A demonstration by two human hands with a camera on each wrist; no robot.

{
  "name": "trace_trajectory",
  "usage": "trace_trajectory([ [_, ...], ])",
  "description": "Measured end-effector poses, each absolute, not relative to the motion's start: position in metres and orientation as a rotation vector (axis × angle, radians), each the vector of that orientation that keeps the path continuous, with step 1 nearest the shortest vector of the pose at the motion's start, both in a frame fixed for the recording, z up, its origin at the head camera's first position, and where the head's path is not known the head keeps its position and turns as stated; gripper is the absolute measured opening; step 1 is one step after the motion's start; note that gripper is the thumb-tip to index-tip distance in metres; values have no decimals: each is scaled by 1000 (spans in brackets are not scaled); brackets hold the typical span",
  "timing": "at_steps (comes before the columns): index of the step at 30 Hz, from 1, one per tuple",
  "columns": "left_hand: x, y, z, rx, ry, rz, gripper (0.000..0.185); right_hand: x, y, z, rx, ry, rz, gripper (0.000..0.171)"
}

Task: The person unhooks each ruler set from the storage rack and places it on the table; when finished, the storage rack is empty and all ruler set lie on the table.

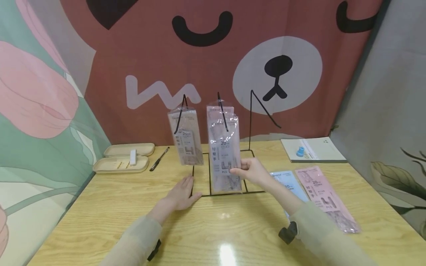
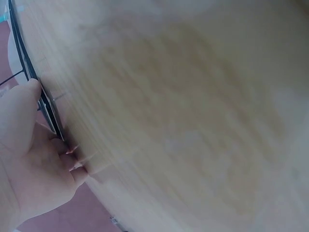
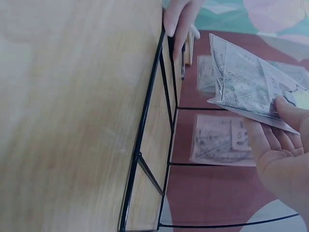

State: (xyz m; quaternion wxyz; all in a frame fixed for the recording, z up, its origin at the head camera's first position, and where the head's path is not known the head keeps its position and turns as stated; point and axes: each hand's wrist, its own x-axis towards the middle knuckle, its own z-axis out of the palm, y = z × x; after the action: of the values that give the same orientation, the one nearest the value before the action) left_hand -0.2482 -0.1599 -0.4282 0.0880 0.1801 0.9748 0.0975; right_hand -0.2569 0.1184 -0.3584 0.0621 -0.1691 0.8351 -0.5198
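Note:
A black wire rack with three hooks stands on the wooden table. One pink packet hangs on the left hook. More packets hang on the middle hook, and the right hook is bare. My left hand lies flat on the table, its fingers straight against the rack's base wire. My right hand pinches the lower right edge of the front middle packet between thumb and fingers. The left wrist view shows the left hand touching the wire.
A beige open case with a white eraser and a black pen lie at the back left. A notebook with a blue item lies back right. A blue packet and a pink packet lie flat at the right.

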Motion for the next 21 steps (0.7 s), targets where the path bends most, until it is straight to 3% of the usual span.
trace_trajectory([
  [21, -249, -160, -430, 539, 2904, 281, 75, -167, 167, -356, -659, 2352, -1575, 36],
])
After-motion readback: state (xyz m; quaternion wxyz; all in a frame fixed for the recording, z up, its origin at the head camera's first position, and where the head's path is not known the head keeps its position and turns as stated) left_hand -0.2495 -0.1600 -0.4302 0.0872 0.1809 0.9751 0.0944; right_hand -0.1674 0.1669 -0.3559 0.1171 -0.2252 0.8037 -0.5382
